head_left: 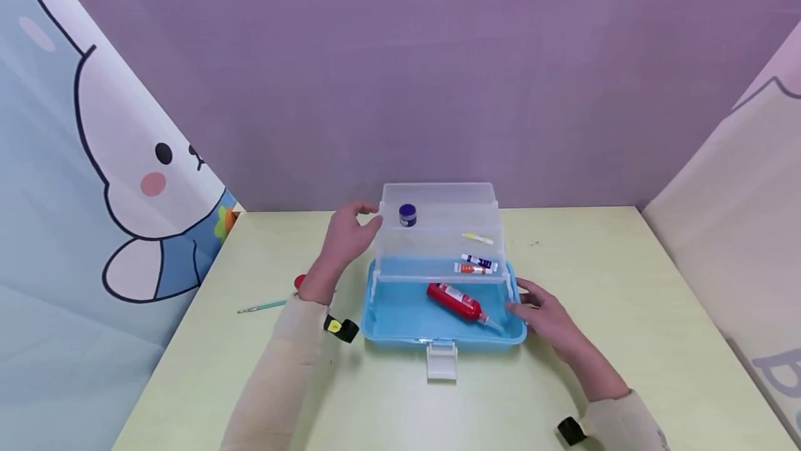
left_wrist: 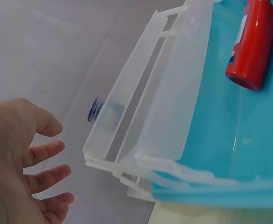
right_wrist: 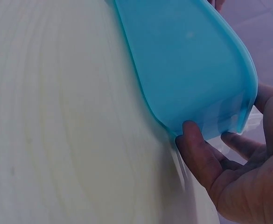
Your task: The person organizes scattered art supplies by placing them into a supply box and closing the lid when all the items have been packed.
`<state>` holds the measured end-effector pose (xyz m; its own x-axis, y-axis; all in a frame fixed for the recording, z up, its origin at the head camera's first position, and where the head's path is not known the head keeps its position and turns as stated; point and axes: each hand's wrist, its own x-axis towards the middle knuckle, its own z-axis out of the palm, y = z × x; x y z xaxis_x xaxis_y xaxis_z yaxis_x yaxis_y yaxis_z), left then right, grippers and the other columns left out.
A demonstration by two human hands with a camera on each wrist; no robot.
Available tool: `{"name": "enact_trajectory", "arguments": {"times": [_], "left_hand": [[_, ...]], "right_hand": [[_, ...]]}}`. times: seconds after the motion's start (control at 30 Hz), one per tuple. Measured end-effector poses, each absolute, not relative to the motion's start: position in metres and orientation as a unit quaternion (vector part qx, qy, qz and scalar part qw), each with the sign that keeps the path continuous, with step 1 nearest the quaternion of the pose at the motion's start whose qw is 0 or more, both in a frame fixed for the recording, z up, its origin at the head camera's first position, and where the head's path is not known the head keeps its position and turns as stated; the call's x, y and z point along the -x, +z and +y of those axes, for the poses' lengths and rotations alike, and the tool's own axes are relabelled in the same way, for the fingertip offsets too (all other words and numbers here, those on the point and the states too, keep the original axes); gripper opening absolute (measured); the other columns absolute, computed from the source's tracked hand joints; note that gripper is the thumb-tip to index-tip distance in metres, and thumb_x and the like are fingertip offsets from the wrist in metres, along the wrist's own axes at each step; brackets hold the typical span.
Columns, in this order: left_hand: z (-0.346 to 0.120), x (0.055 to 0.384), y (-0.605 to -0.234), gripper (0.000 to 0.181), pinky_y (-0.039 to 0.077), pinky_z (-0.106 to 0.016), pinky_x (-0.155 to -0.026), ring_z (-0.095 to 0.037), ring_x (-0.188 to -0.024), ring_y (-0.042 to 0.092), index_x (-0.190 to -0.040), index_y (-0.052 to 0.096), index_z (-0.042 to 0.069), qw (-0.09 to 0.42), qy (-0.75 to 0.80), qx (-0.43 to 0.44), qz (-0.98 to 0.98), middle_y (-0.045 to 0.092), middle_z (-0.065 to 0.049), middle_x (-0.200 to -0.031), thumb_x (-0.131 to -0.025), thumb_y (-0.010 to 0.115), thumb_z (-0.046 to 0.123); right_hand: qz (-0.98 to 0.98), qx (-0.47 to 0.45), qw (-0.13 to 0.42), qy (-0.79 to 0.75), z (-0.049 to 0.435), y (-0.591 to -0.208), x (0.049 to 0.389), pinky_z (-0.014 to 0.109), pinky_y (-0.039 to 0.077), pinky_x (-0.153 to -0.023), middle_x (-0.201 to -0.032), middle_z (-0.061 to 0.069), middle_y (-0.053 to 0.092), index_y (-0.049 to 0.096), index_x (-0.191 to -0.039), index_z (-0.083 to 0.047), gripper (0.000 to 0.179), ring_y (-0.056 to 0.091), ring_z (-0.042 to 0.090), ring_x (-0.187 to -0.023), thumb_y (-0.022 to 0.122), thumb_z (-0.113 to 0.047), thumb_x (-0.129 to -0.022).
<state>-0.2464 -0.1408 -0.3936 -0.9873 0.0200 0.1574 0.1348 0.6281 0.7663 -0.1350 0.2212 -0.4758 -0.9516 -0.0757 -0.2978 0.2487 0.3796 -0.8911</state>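
A blue storage box [head_left: 400,305] stands lidless-looking at the front, its white latch [head_left: 441,362] folded down. Translucent tiered trays [head_left: 432,246] rise behind its base. They bear a small jar with a dark purple lid [head_left: 407,215], an orange-labelled paint tube [head_left: 473,269], a dark-labelled one [head_left: 479,261] and a yellow one [head_left: 478,238]. Inside the base lies a red bottle [head_left: 455,301] with a clear nozzle. Beside the trays' left end is my left hand [head_left: 350,232], fingers loosely spread and holding nothing. My right hand [head_left: 551,315] grips the box's right end, thumb at its corner.
On the table's left side lies a teal-handled paintbrush [head_left: 263,307]. A red round object [head_left: 300,281] is partly hidden behind my left wrist. The pale table [head_left: 601,277] ends at a purple backdrop [head_left: 432,76], with printed cloths at both sides.
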Motion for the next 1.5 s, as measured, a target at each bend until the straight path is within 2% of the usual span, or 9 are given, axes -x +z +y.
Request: {"name": "enact_trajectory", "arguments": {"times": [0.3, 0.63, 0.83, 1.17, 1.3, 1.4, 1.5], "left_hand": [[-0.156, 0.235, -0.397, 0.033, 0.047, -0.048, -0.091, -0.03, -0.115, 0.052, -0.118, 0.063, 0.01, 0.053, -0.414, 0.03, -0.908, 0.056, -0.011, -0.128, -0.094, 0.06, 0.032], [-0.173, 0.225, -0.409, 0.032, 0.046, -0.047, -0.088, -0.028, -0.106, 0.054, -0.119, 0.063, 0.01, 0.035, -0.396, 0.026, -0.917, 0.057, -0.011, -0.126, -0.094, 0.059, 0.031], [-0.185, 0.222, -0.417, 0.032, 0.045, -0.046, -0.086, -0.027, -0.098, 0.055, -0.118, 0.064, 0.01, 0.041, -0.389, 0.022, -0.92, 0.059, -0.011, -0.123, -0.094, 0.06, 0.031], [-0.208, 0.215, -0.43, 0.033, 0.044, -0.047, -0.088, -0.031, -0.104, 0.055, -0.118, 0.064, 0.008, 0.037, -0.384, 0.003, -0.923, 0.059, -0.013, -0.124, -0.094, 0.06, 0.03], [-0.217, 0.212, -0.435, 0.033, 0.045, -0.044, -0.082, -0.026, -0.09, 0.055, -0.118, 0.064, 0.008, 0.037, -0.374, -0.006, -0.927, 0.059, -0.013, -0.124, -0.095, 0.059, 0.031], [-0.224, 0.209, -0.437, 0.033, 0.046, -0.043, -0.076, -0.029, -0.073, 0.057, -0.119, 0.063, 0.008, 0.033, -0.376, -0.012, -0.926, 0.058, -0.014, -0.125, -0.095, 0.058, 0.031], [-0.232, 0.208, -0.44, 0.036, 0.046, -0.045, -0.079, -0.033, -0.079, 0.059, -0.121, 0.062, 0.007, 0.027, -0.378, -0.019, -0.925, 0.056, -0.015, -0.127, -0.096, 0.057, 0.032]], "right_hand": [[0.819, -0.057, 0.15, -0.551, 0.221, -0.475, 0.137, 0.038, 0.053, -0.08, -0.135, 0.024, 0.044, 0.032, -0.151, -0.009, 0.071, 0.051, 0.037, -0.113, 0.066, -0.03, -0.092], [0.818, -0.052, 0.149, -0.554, 0.222, -0.478, 0.137, 0.038, 0.053, -0.08, -0.134, 0.024, 0.046, 0.034, -0.15, -0.01, 0.071, 0.051, 0.037, -0.112, 0.066, -0.033, -0.091], [0.816, -0.047, 0.147, -0.557, 0.224, -0.48, 0.138, 0.037, 0.054, -0.08, -0.132, 0.024, 0.047, 0.033, -0.15, -0.009, 0.071, 0.052, 0.036, -0.109, 0.065, -0.033, -0.092], [0.817, -0.05, 0.149, -0.555, 0.223, -0.482, 0.138, 0.037, 0.054, -0.08, -0.133, 0.024, 0.046, 0.033, -0.15, -0.008, 0.072, 0.052, 0.036, -0.11, 0.066, -0.034, -0.091], [0.815, -0.051, 0.15, -0.557, 0.224, -0.483, 0.139, 0.037, 0.054, -0.08, -0.132, 0.023, 0.046, 0.034, -0.15, -0.009, 0.07, 0.052, 0.035, -0.11, 0.066, -0.033, -0.092], [0.814, -0.052, 0.15, -0.558, 0.224, -0.483, 0.139, 0.036, 0.053, -0.08, -0.132, 0.022, 0.047, 0.034, -0.149, -0.01, 0.07, 0.051, 0.035, -0.11, 0.066, -0.032, -0.092], [0.816, -0.051, 0.148, -0.557, 0.224, -0.482, 0.139, 0.036, 0.053, -0.079, -0.132, 0.023, 0.047, 0.034, -0.149, -0.009, 0.07, 0.051, 0.035, -0.11, 0.066, -0.033, -0.092]]}}
